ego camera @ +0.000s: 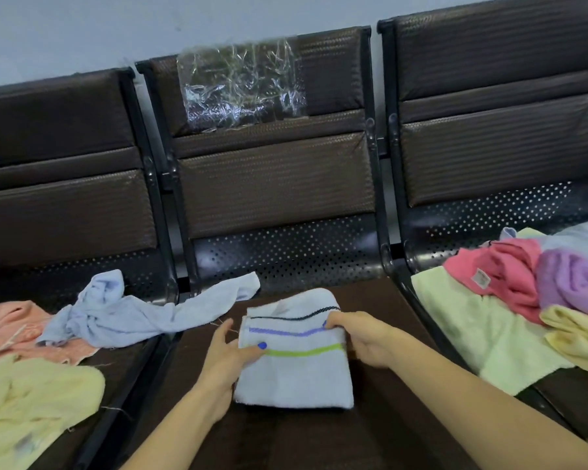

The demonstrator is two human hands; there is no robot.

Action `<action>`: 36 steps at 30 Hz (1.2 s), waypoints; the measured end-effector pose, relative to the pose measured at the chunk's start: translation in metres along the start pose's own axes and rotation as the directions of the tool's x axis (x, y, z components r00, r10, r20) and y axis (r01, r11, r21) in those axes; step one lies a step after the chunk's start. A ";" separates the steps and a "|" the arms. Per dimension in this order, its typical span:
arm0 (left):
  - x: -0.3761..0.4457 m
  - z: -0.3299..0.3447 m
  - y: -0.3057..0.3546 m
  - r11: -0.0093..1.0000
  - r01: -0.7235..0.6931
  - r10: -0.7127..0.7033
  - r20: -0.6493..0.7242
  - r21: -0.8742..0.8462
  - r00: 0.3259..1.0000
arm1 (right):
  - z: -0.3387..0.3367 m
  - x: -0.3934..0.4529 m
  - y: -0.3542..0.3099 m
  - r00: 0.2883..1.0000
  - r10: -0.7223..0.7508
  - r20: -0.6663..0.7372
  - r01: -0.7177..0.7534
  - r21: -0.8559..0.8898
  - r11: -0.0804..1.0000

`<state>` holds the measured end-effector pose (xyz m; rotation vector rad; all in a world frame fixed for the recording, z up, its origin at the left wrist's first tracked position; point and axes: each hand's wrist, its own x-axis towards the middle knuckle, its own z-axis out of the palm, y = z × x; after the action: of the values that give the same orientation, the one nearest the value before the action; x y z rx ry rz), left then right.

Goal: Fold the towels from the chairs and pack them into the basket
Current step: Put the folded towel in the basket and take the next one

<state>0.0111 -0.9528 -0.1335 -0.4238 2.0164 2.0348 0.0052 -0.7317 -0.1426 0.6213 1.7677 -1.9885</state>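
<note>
Nearest to me, the person's two forearms are reaching in from six o'clock over the middle seat (pixel 319 435) of the dark bench. Between them a folded white towel (pixel 296 374) with a green, a purple and a dark stripe is lying flat on that seat. The left hand (pixel 230 351) is sitting at the towel's nine o'clock edge, its fingers (pixel 252 349) curling round the cloth with the thumb on top, blue nail showing. The right hand (pixel 360 337) is gripping the towel's two o'clock corner, fingers closing over the folded edge near the purple stripe. Out at eight o'clock a pale yellow towel (pixel 31 408) is lying crumpled on the left seat, and just beyond it a peach towel (pixel 11 330) is spreading under a twisted light blue towel (pixel 133 313), which is trailing across the gap onto the middle seat at eleven o'clock. Over at three o'clock a light green towel (pixel 482 334) is hanging over the front of the right seat, carrying a heap: a yellow towel (pixel 577 337), a pink towel (pixel 503 269) with a small label, a lilac towel (pixel 571 279) and a pale grey-blue towel (pixel 581 235) behind. Farthest, at twelve o'clock, a wrinkled sheet of clear plastic (pixel 241 79) is clinging to the middle backrest (pixel 275 184).
</note>
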 end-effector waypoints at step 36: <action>-0.058 0.009 -0.040 0.937 0.041 -0.072 0.078 0.348 0.994 | -0.038 -0.052 0.039 0.963 -0.249 0.107 0.250 -0.707 0.661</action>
<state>0.0798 -0.9414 -0.1492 -0.3081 2.2178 1.5882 0.0722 -0.6979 -0.1480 0.1050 2.5067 -1.2230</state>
